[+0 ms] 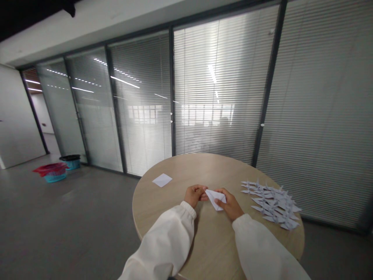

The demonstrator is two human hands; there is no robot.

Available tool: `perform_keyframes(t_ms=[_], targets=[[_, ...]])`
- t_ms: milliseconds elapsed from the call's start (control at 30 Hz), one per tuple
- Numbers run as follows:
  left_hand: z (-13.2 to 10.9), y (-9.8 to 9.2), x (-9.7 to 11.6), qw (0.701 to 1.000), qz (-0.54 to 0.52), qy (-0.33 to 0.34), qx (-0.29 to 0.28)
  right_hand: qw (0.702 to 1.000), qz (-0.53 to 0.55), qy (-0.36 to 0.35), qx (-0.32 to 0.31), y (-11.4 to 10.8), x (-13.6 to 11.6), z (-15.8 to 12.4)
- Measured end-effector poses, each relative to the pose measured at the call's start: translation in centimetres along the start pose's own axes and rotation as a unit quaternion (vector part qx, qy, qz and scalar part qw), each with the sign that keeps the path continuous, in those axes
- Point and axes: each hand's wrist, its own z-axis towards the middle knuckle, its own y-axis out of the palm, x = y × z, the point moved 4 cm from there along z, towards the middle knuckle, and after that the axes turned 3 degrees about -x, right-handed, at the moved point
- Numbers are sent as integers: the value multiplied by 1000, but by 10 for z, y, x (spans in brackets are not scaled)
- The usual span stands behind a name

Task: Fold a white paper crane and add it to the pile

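Note:
A small folded white paper (216, 199), pointed at its ends, is held just above the round wooden table (163, 210). My left hand (194, 195) pinches its left tip with closed fingers. My right hand (229, 203) grips its right side, thumb on top. Both arms wear white sleeves.
A flat white paper square (162, 180) lies on the table to the left of my hands. Several folded paper cranes (272, 204) are piled at the table's right edge. Glass walls with blinds stand behind. Two bins (55, 172) sit on the floor far left.

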Motion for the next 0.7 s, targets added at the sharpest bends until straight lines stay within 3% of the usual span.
perform_keyframes(t_ms=[333,533,700], targets=[[-6,1,6,999,6,24,37,1000,-20,8,-4,3,-3,-1],[-14,4,18,995,34,79,41,1000,3,22,-18,7,-4,0],[-12,6,16,999,26,46,13,1000,-13,16,12,3,-3,-1]])
